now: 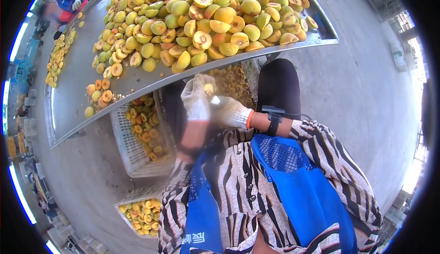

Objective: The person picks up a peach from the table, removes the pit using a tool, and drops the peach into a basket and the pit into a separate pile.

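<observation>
My left hand [196, 100], in a white knit glove, is raised just below the table edge and holds a yellow fruit half [209, 89] with its cut face showing. My right hand [233, 112], also gloved, sits right beside it and grips a small pale tool [215, 100] whose tip touches the fruit. A black band [274, 116] wraps my right wrist. I wear a striped top and a blue apron [298, 180].
A long metal table [137, 77] carries a big heap of yellow-green halved fruit [206, 20]. White plastic crates [126, 139] with cut fruit stand under and beside it; another crate [137, 210] stands lower left. Another person [68, 4] works at the far left end. Concrete floor lies to the right.
</observation>
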The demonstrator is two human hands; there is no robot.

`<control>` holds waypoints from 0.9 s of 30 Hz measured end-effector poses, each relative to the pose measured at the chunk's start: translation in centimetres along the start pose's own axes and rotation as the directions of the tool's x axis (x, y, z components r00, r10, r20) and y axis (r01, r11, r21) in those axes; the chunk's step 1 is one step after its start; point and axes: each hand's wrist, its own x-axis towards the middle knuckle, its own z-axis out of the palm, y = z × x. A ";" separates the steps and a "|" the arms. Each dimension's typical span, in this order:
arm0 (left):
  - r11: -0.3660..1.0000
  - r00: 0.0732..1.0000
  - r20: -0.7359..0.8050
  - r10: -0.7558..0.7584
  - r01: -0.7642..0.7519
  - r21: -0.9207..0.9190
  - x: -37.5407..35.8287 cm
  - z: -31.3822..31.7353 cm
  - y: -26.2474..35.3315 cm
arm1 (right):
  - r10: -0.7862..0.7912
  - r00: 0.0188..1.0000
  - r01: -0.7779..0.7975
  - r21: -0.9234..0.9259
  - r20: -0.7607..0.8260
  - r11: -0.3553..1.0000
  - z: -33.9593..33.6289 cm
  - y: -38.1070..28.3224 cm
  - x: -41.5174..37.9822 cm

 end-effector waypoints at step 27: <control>0.894 0.941 0.241 -0.239 0.310 -0.323 1.6 -2.6 -2.2 | -0.049 0.970 -0.087 -0.526 -0.239 0.846 -2.6 -0.4 -1.3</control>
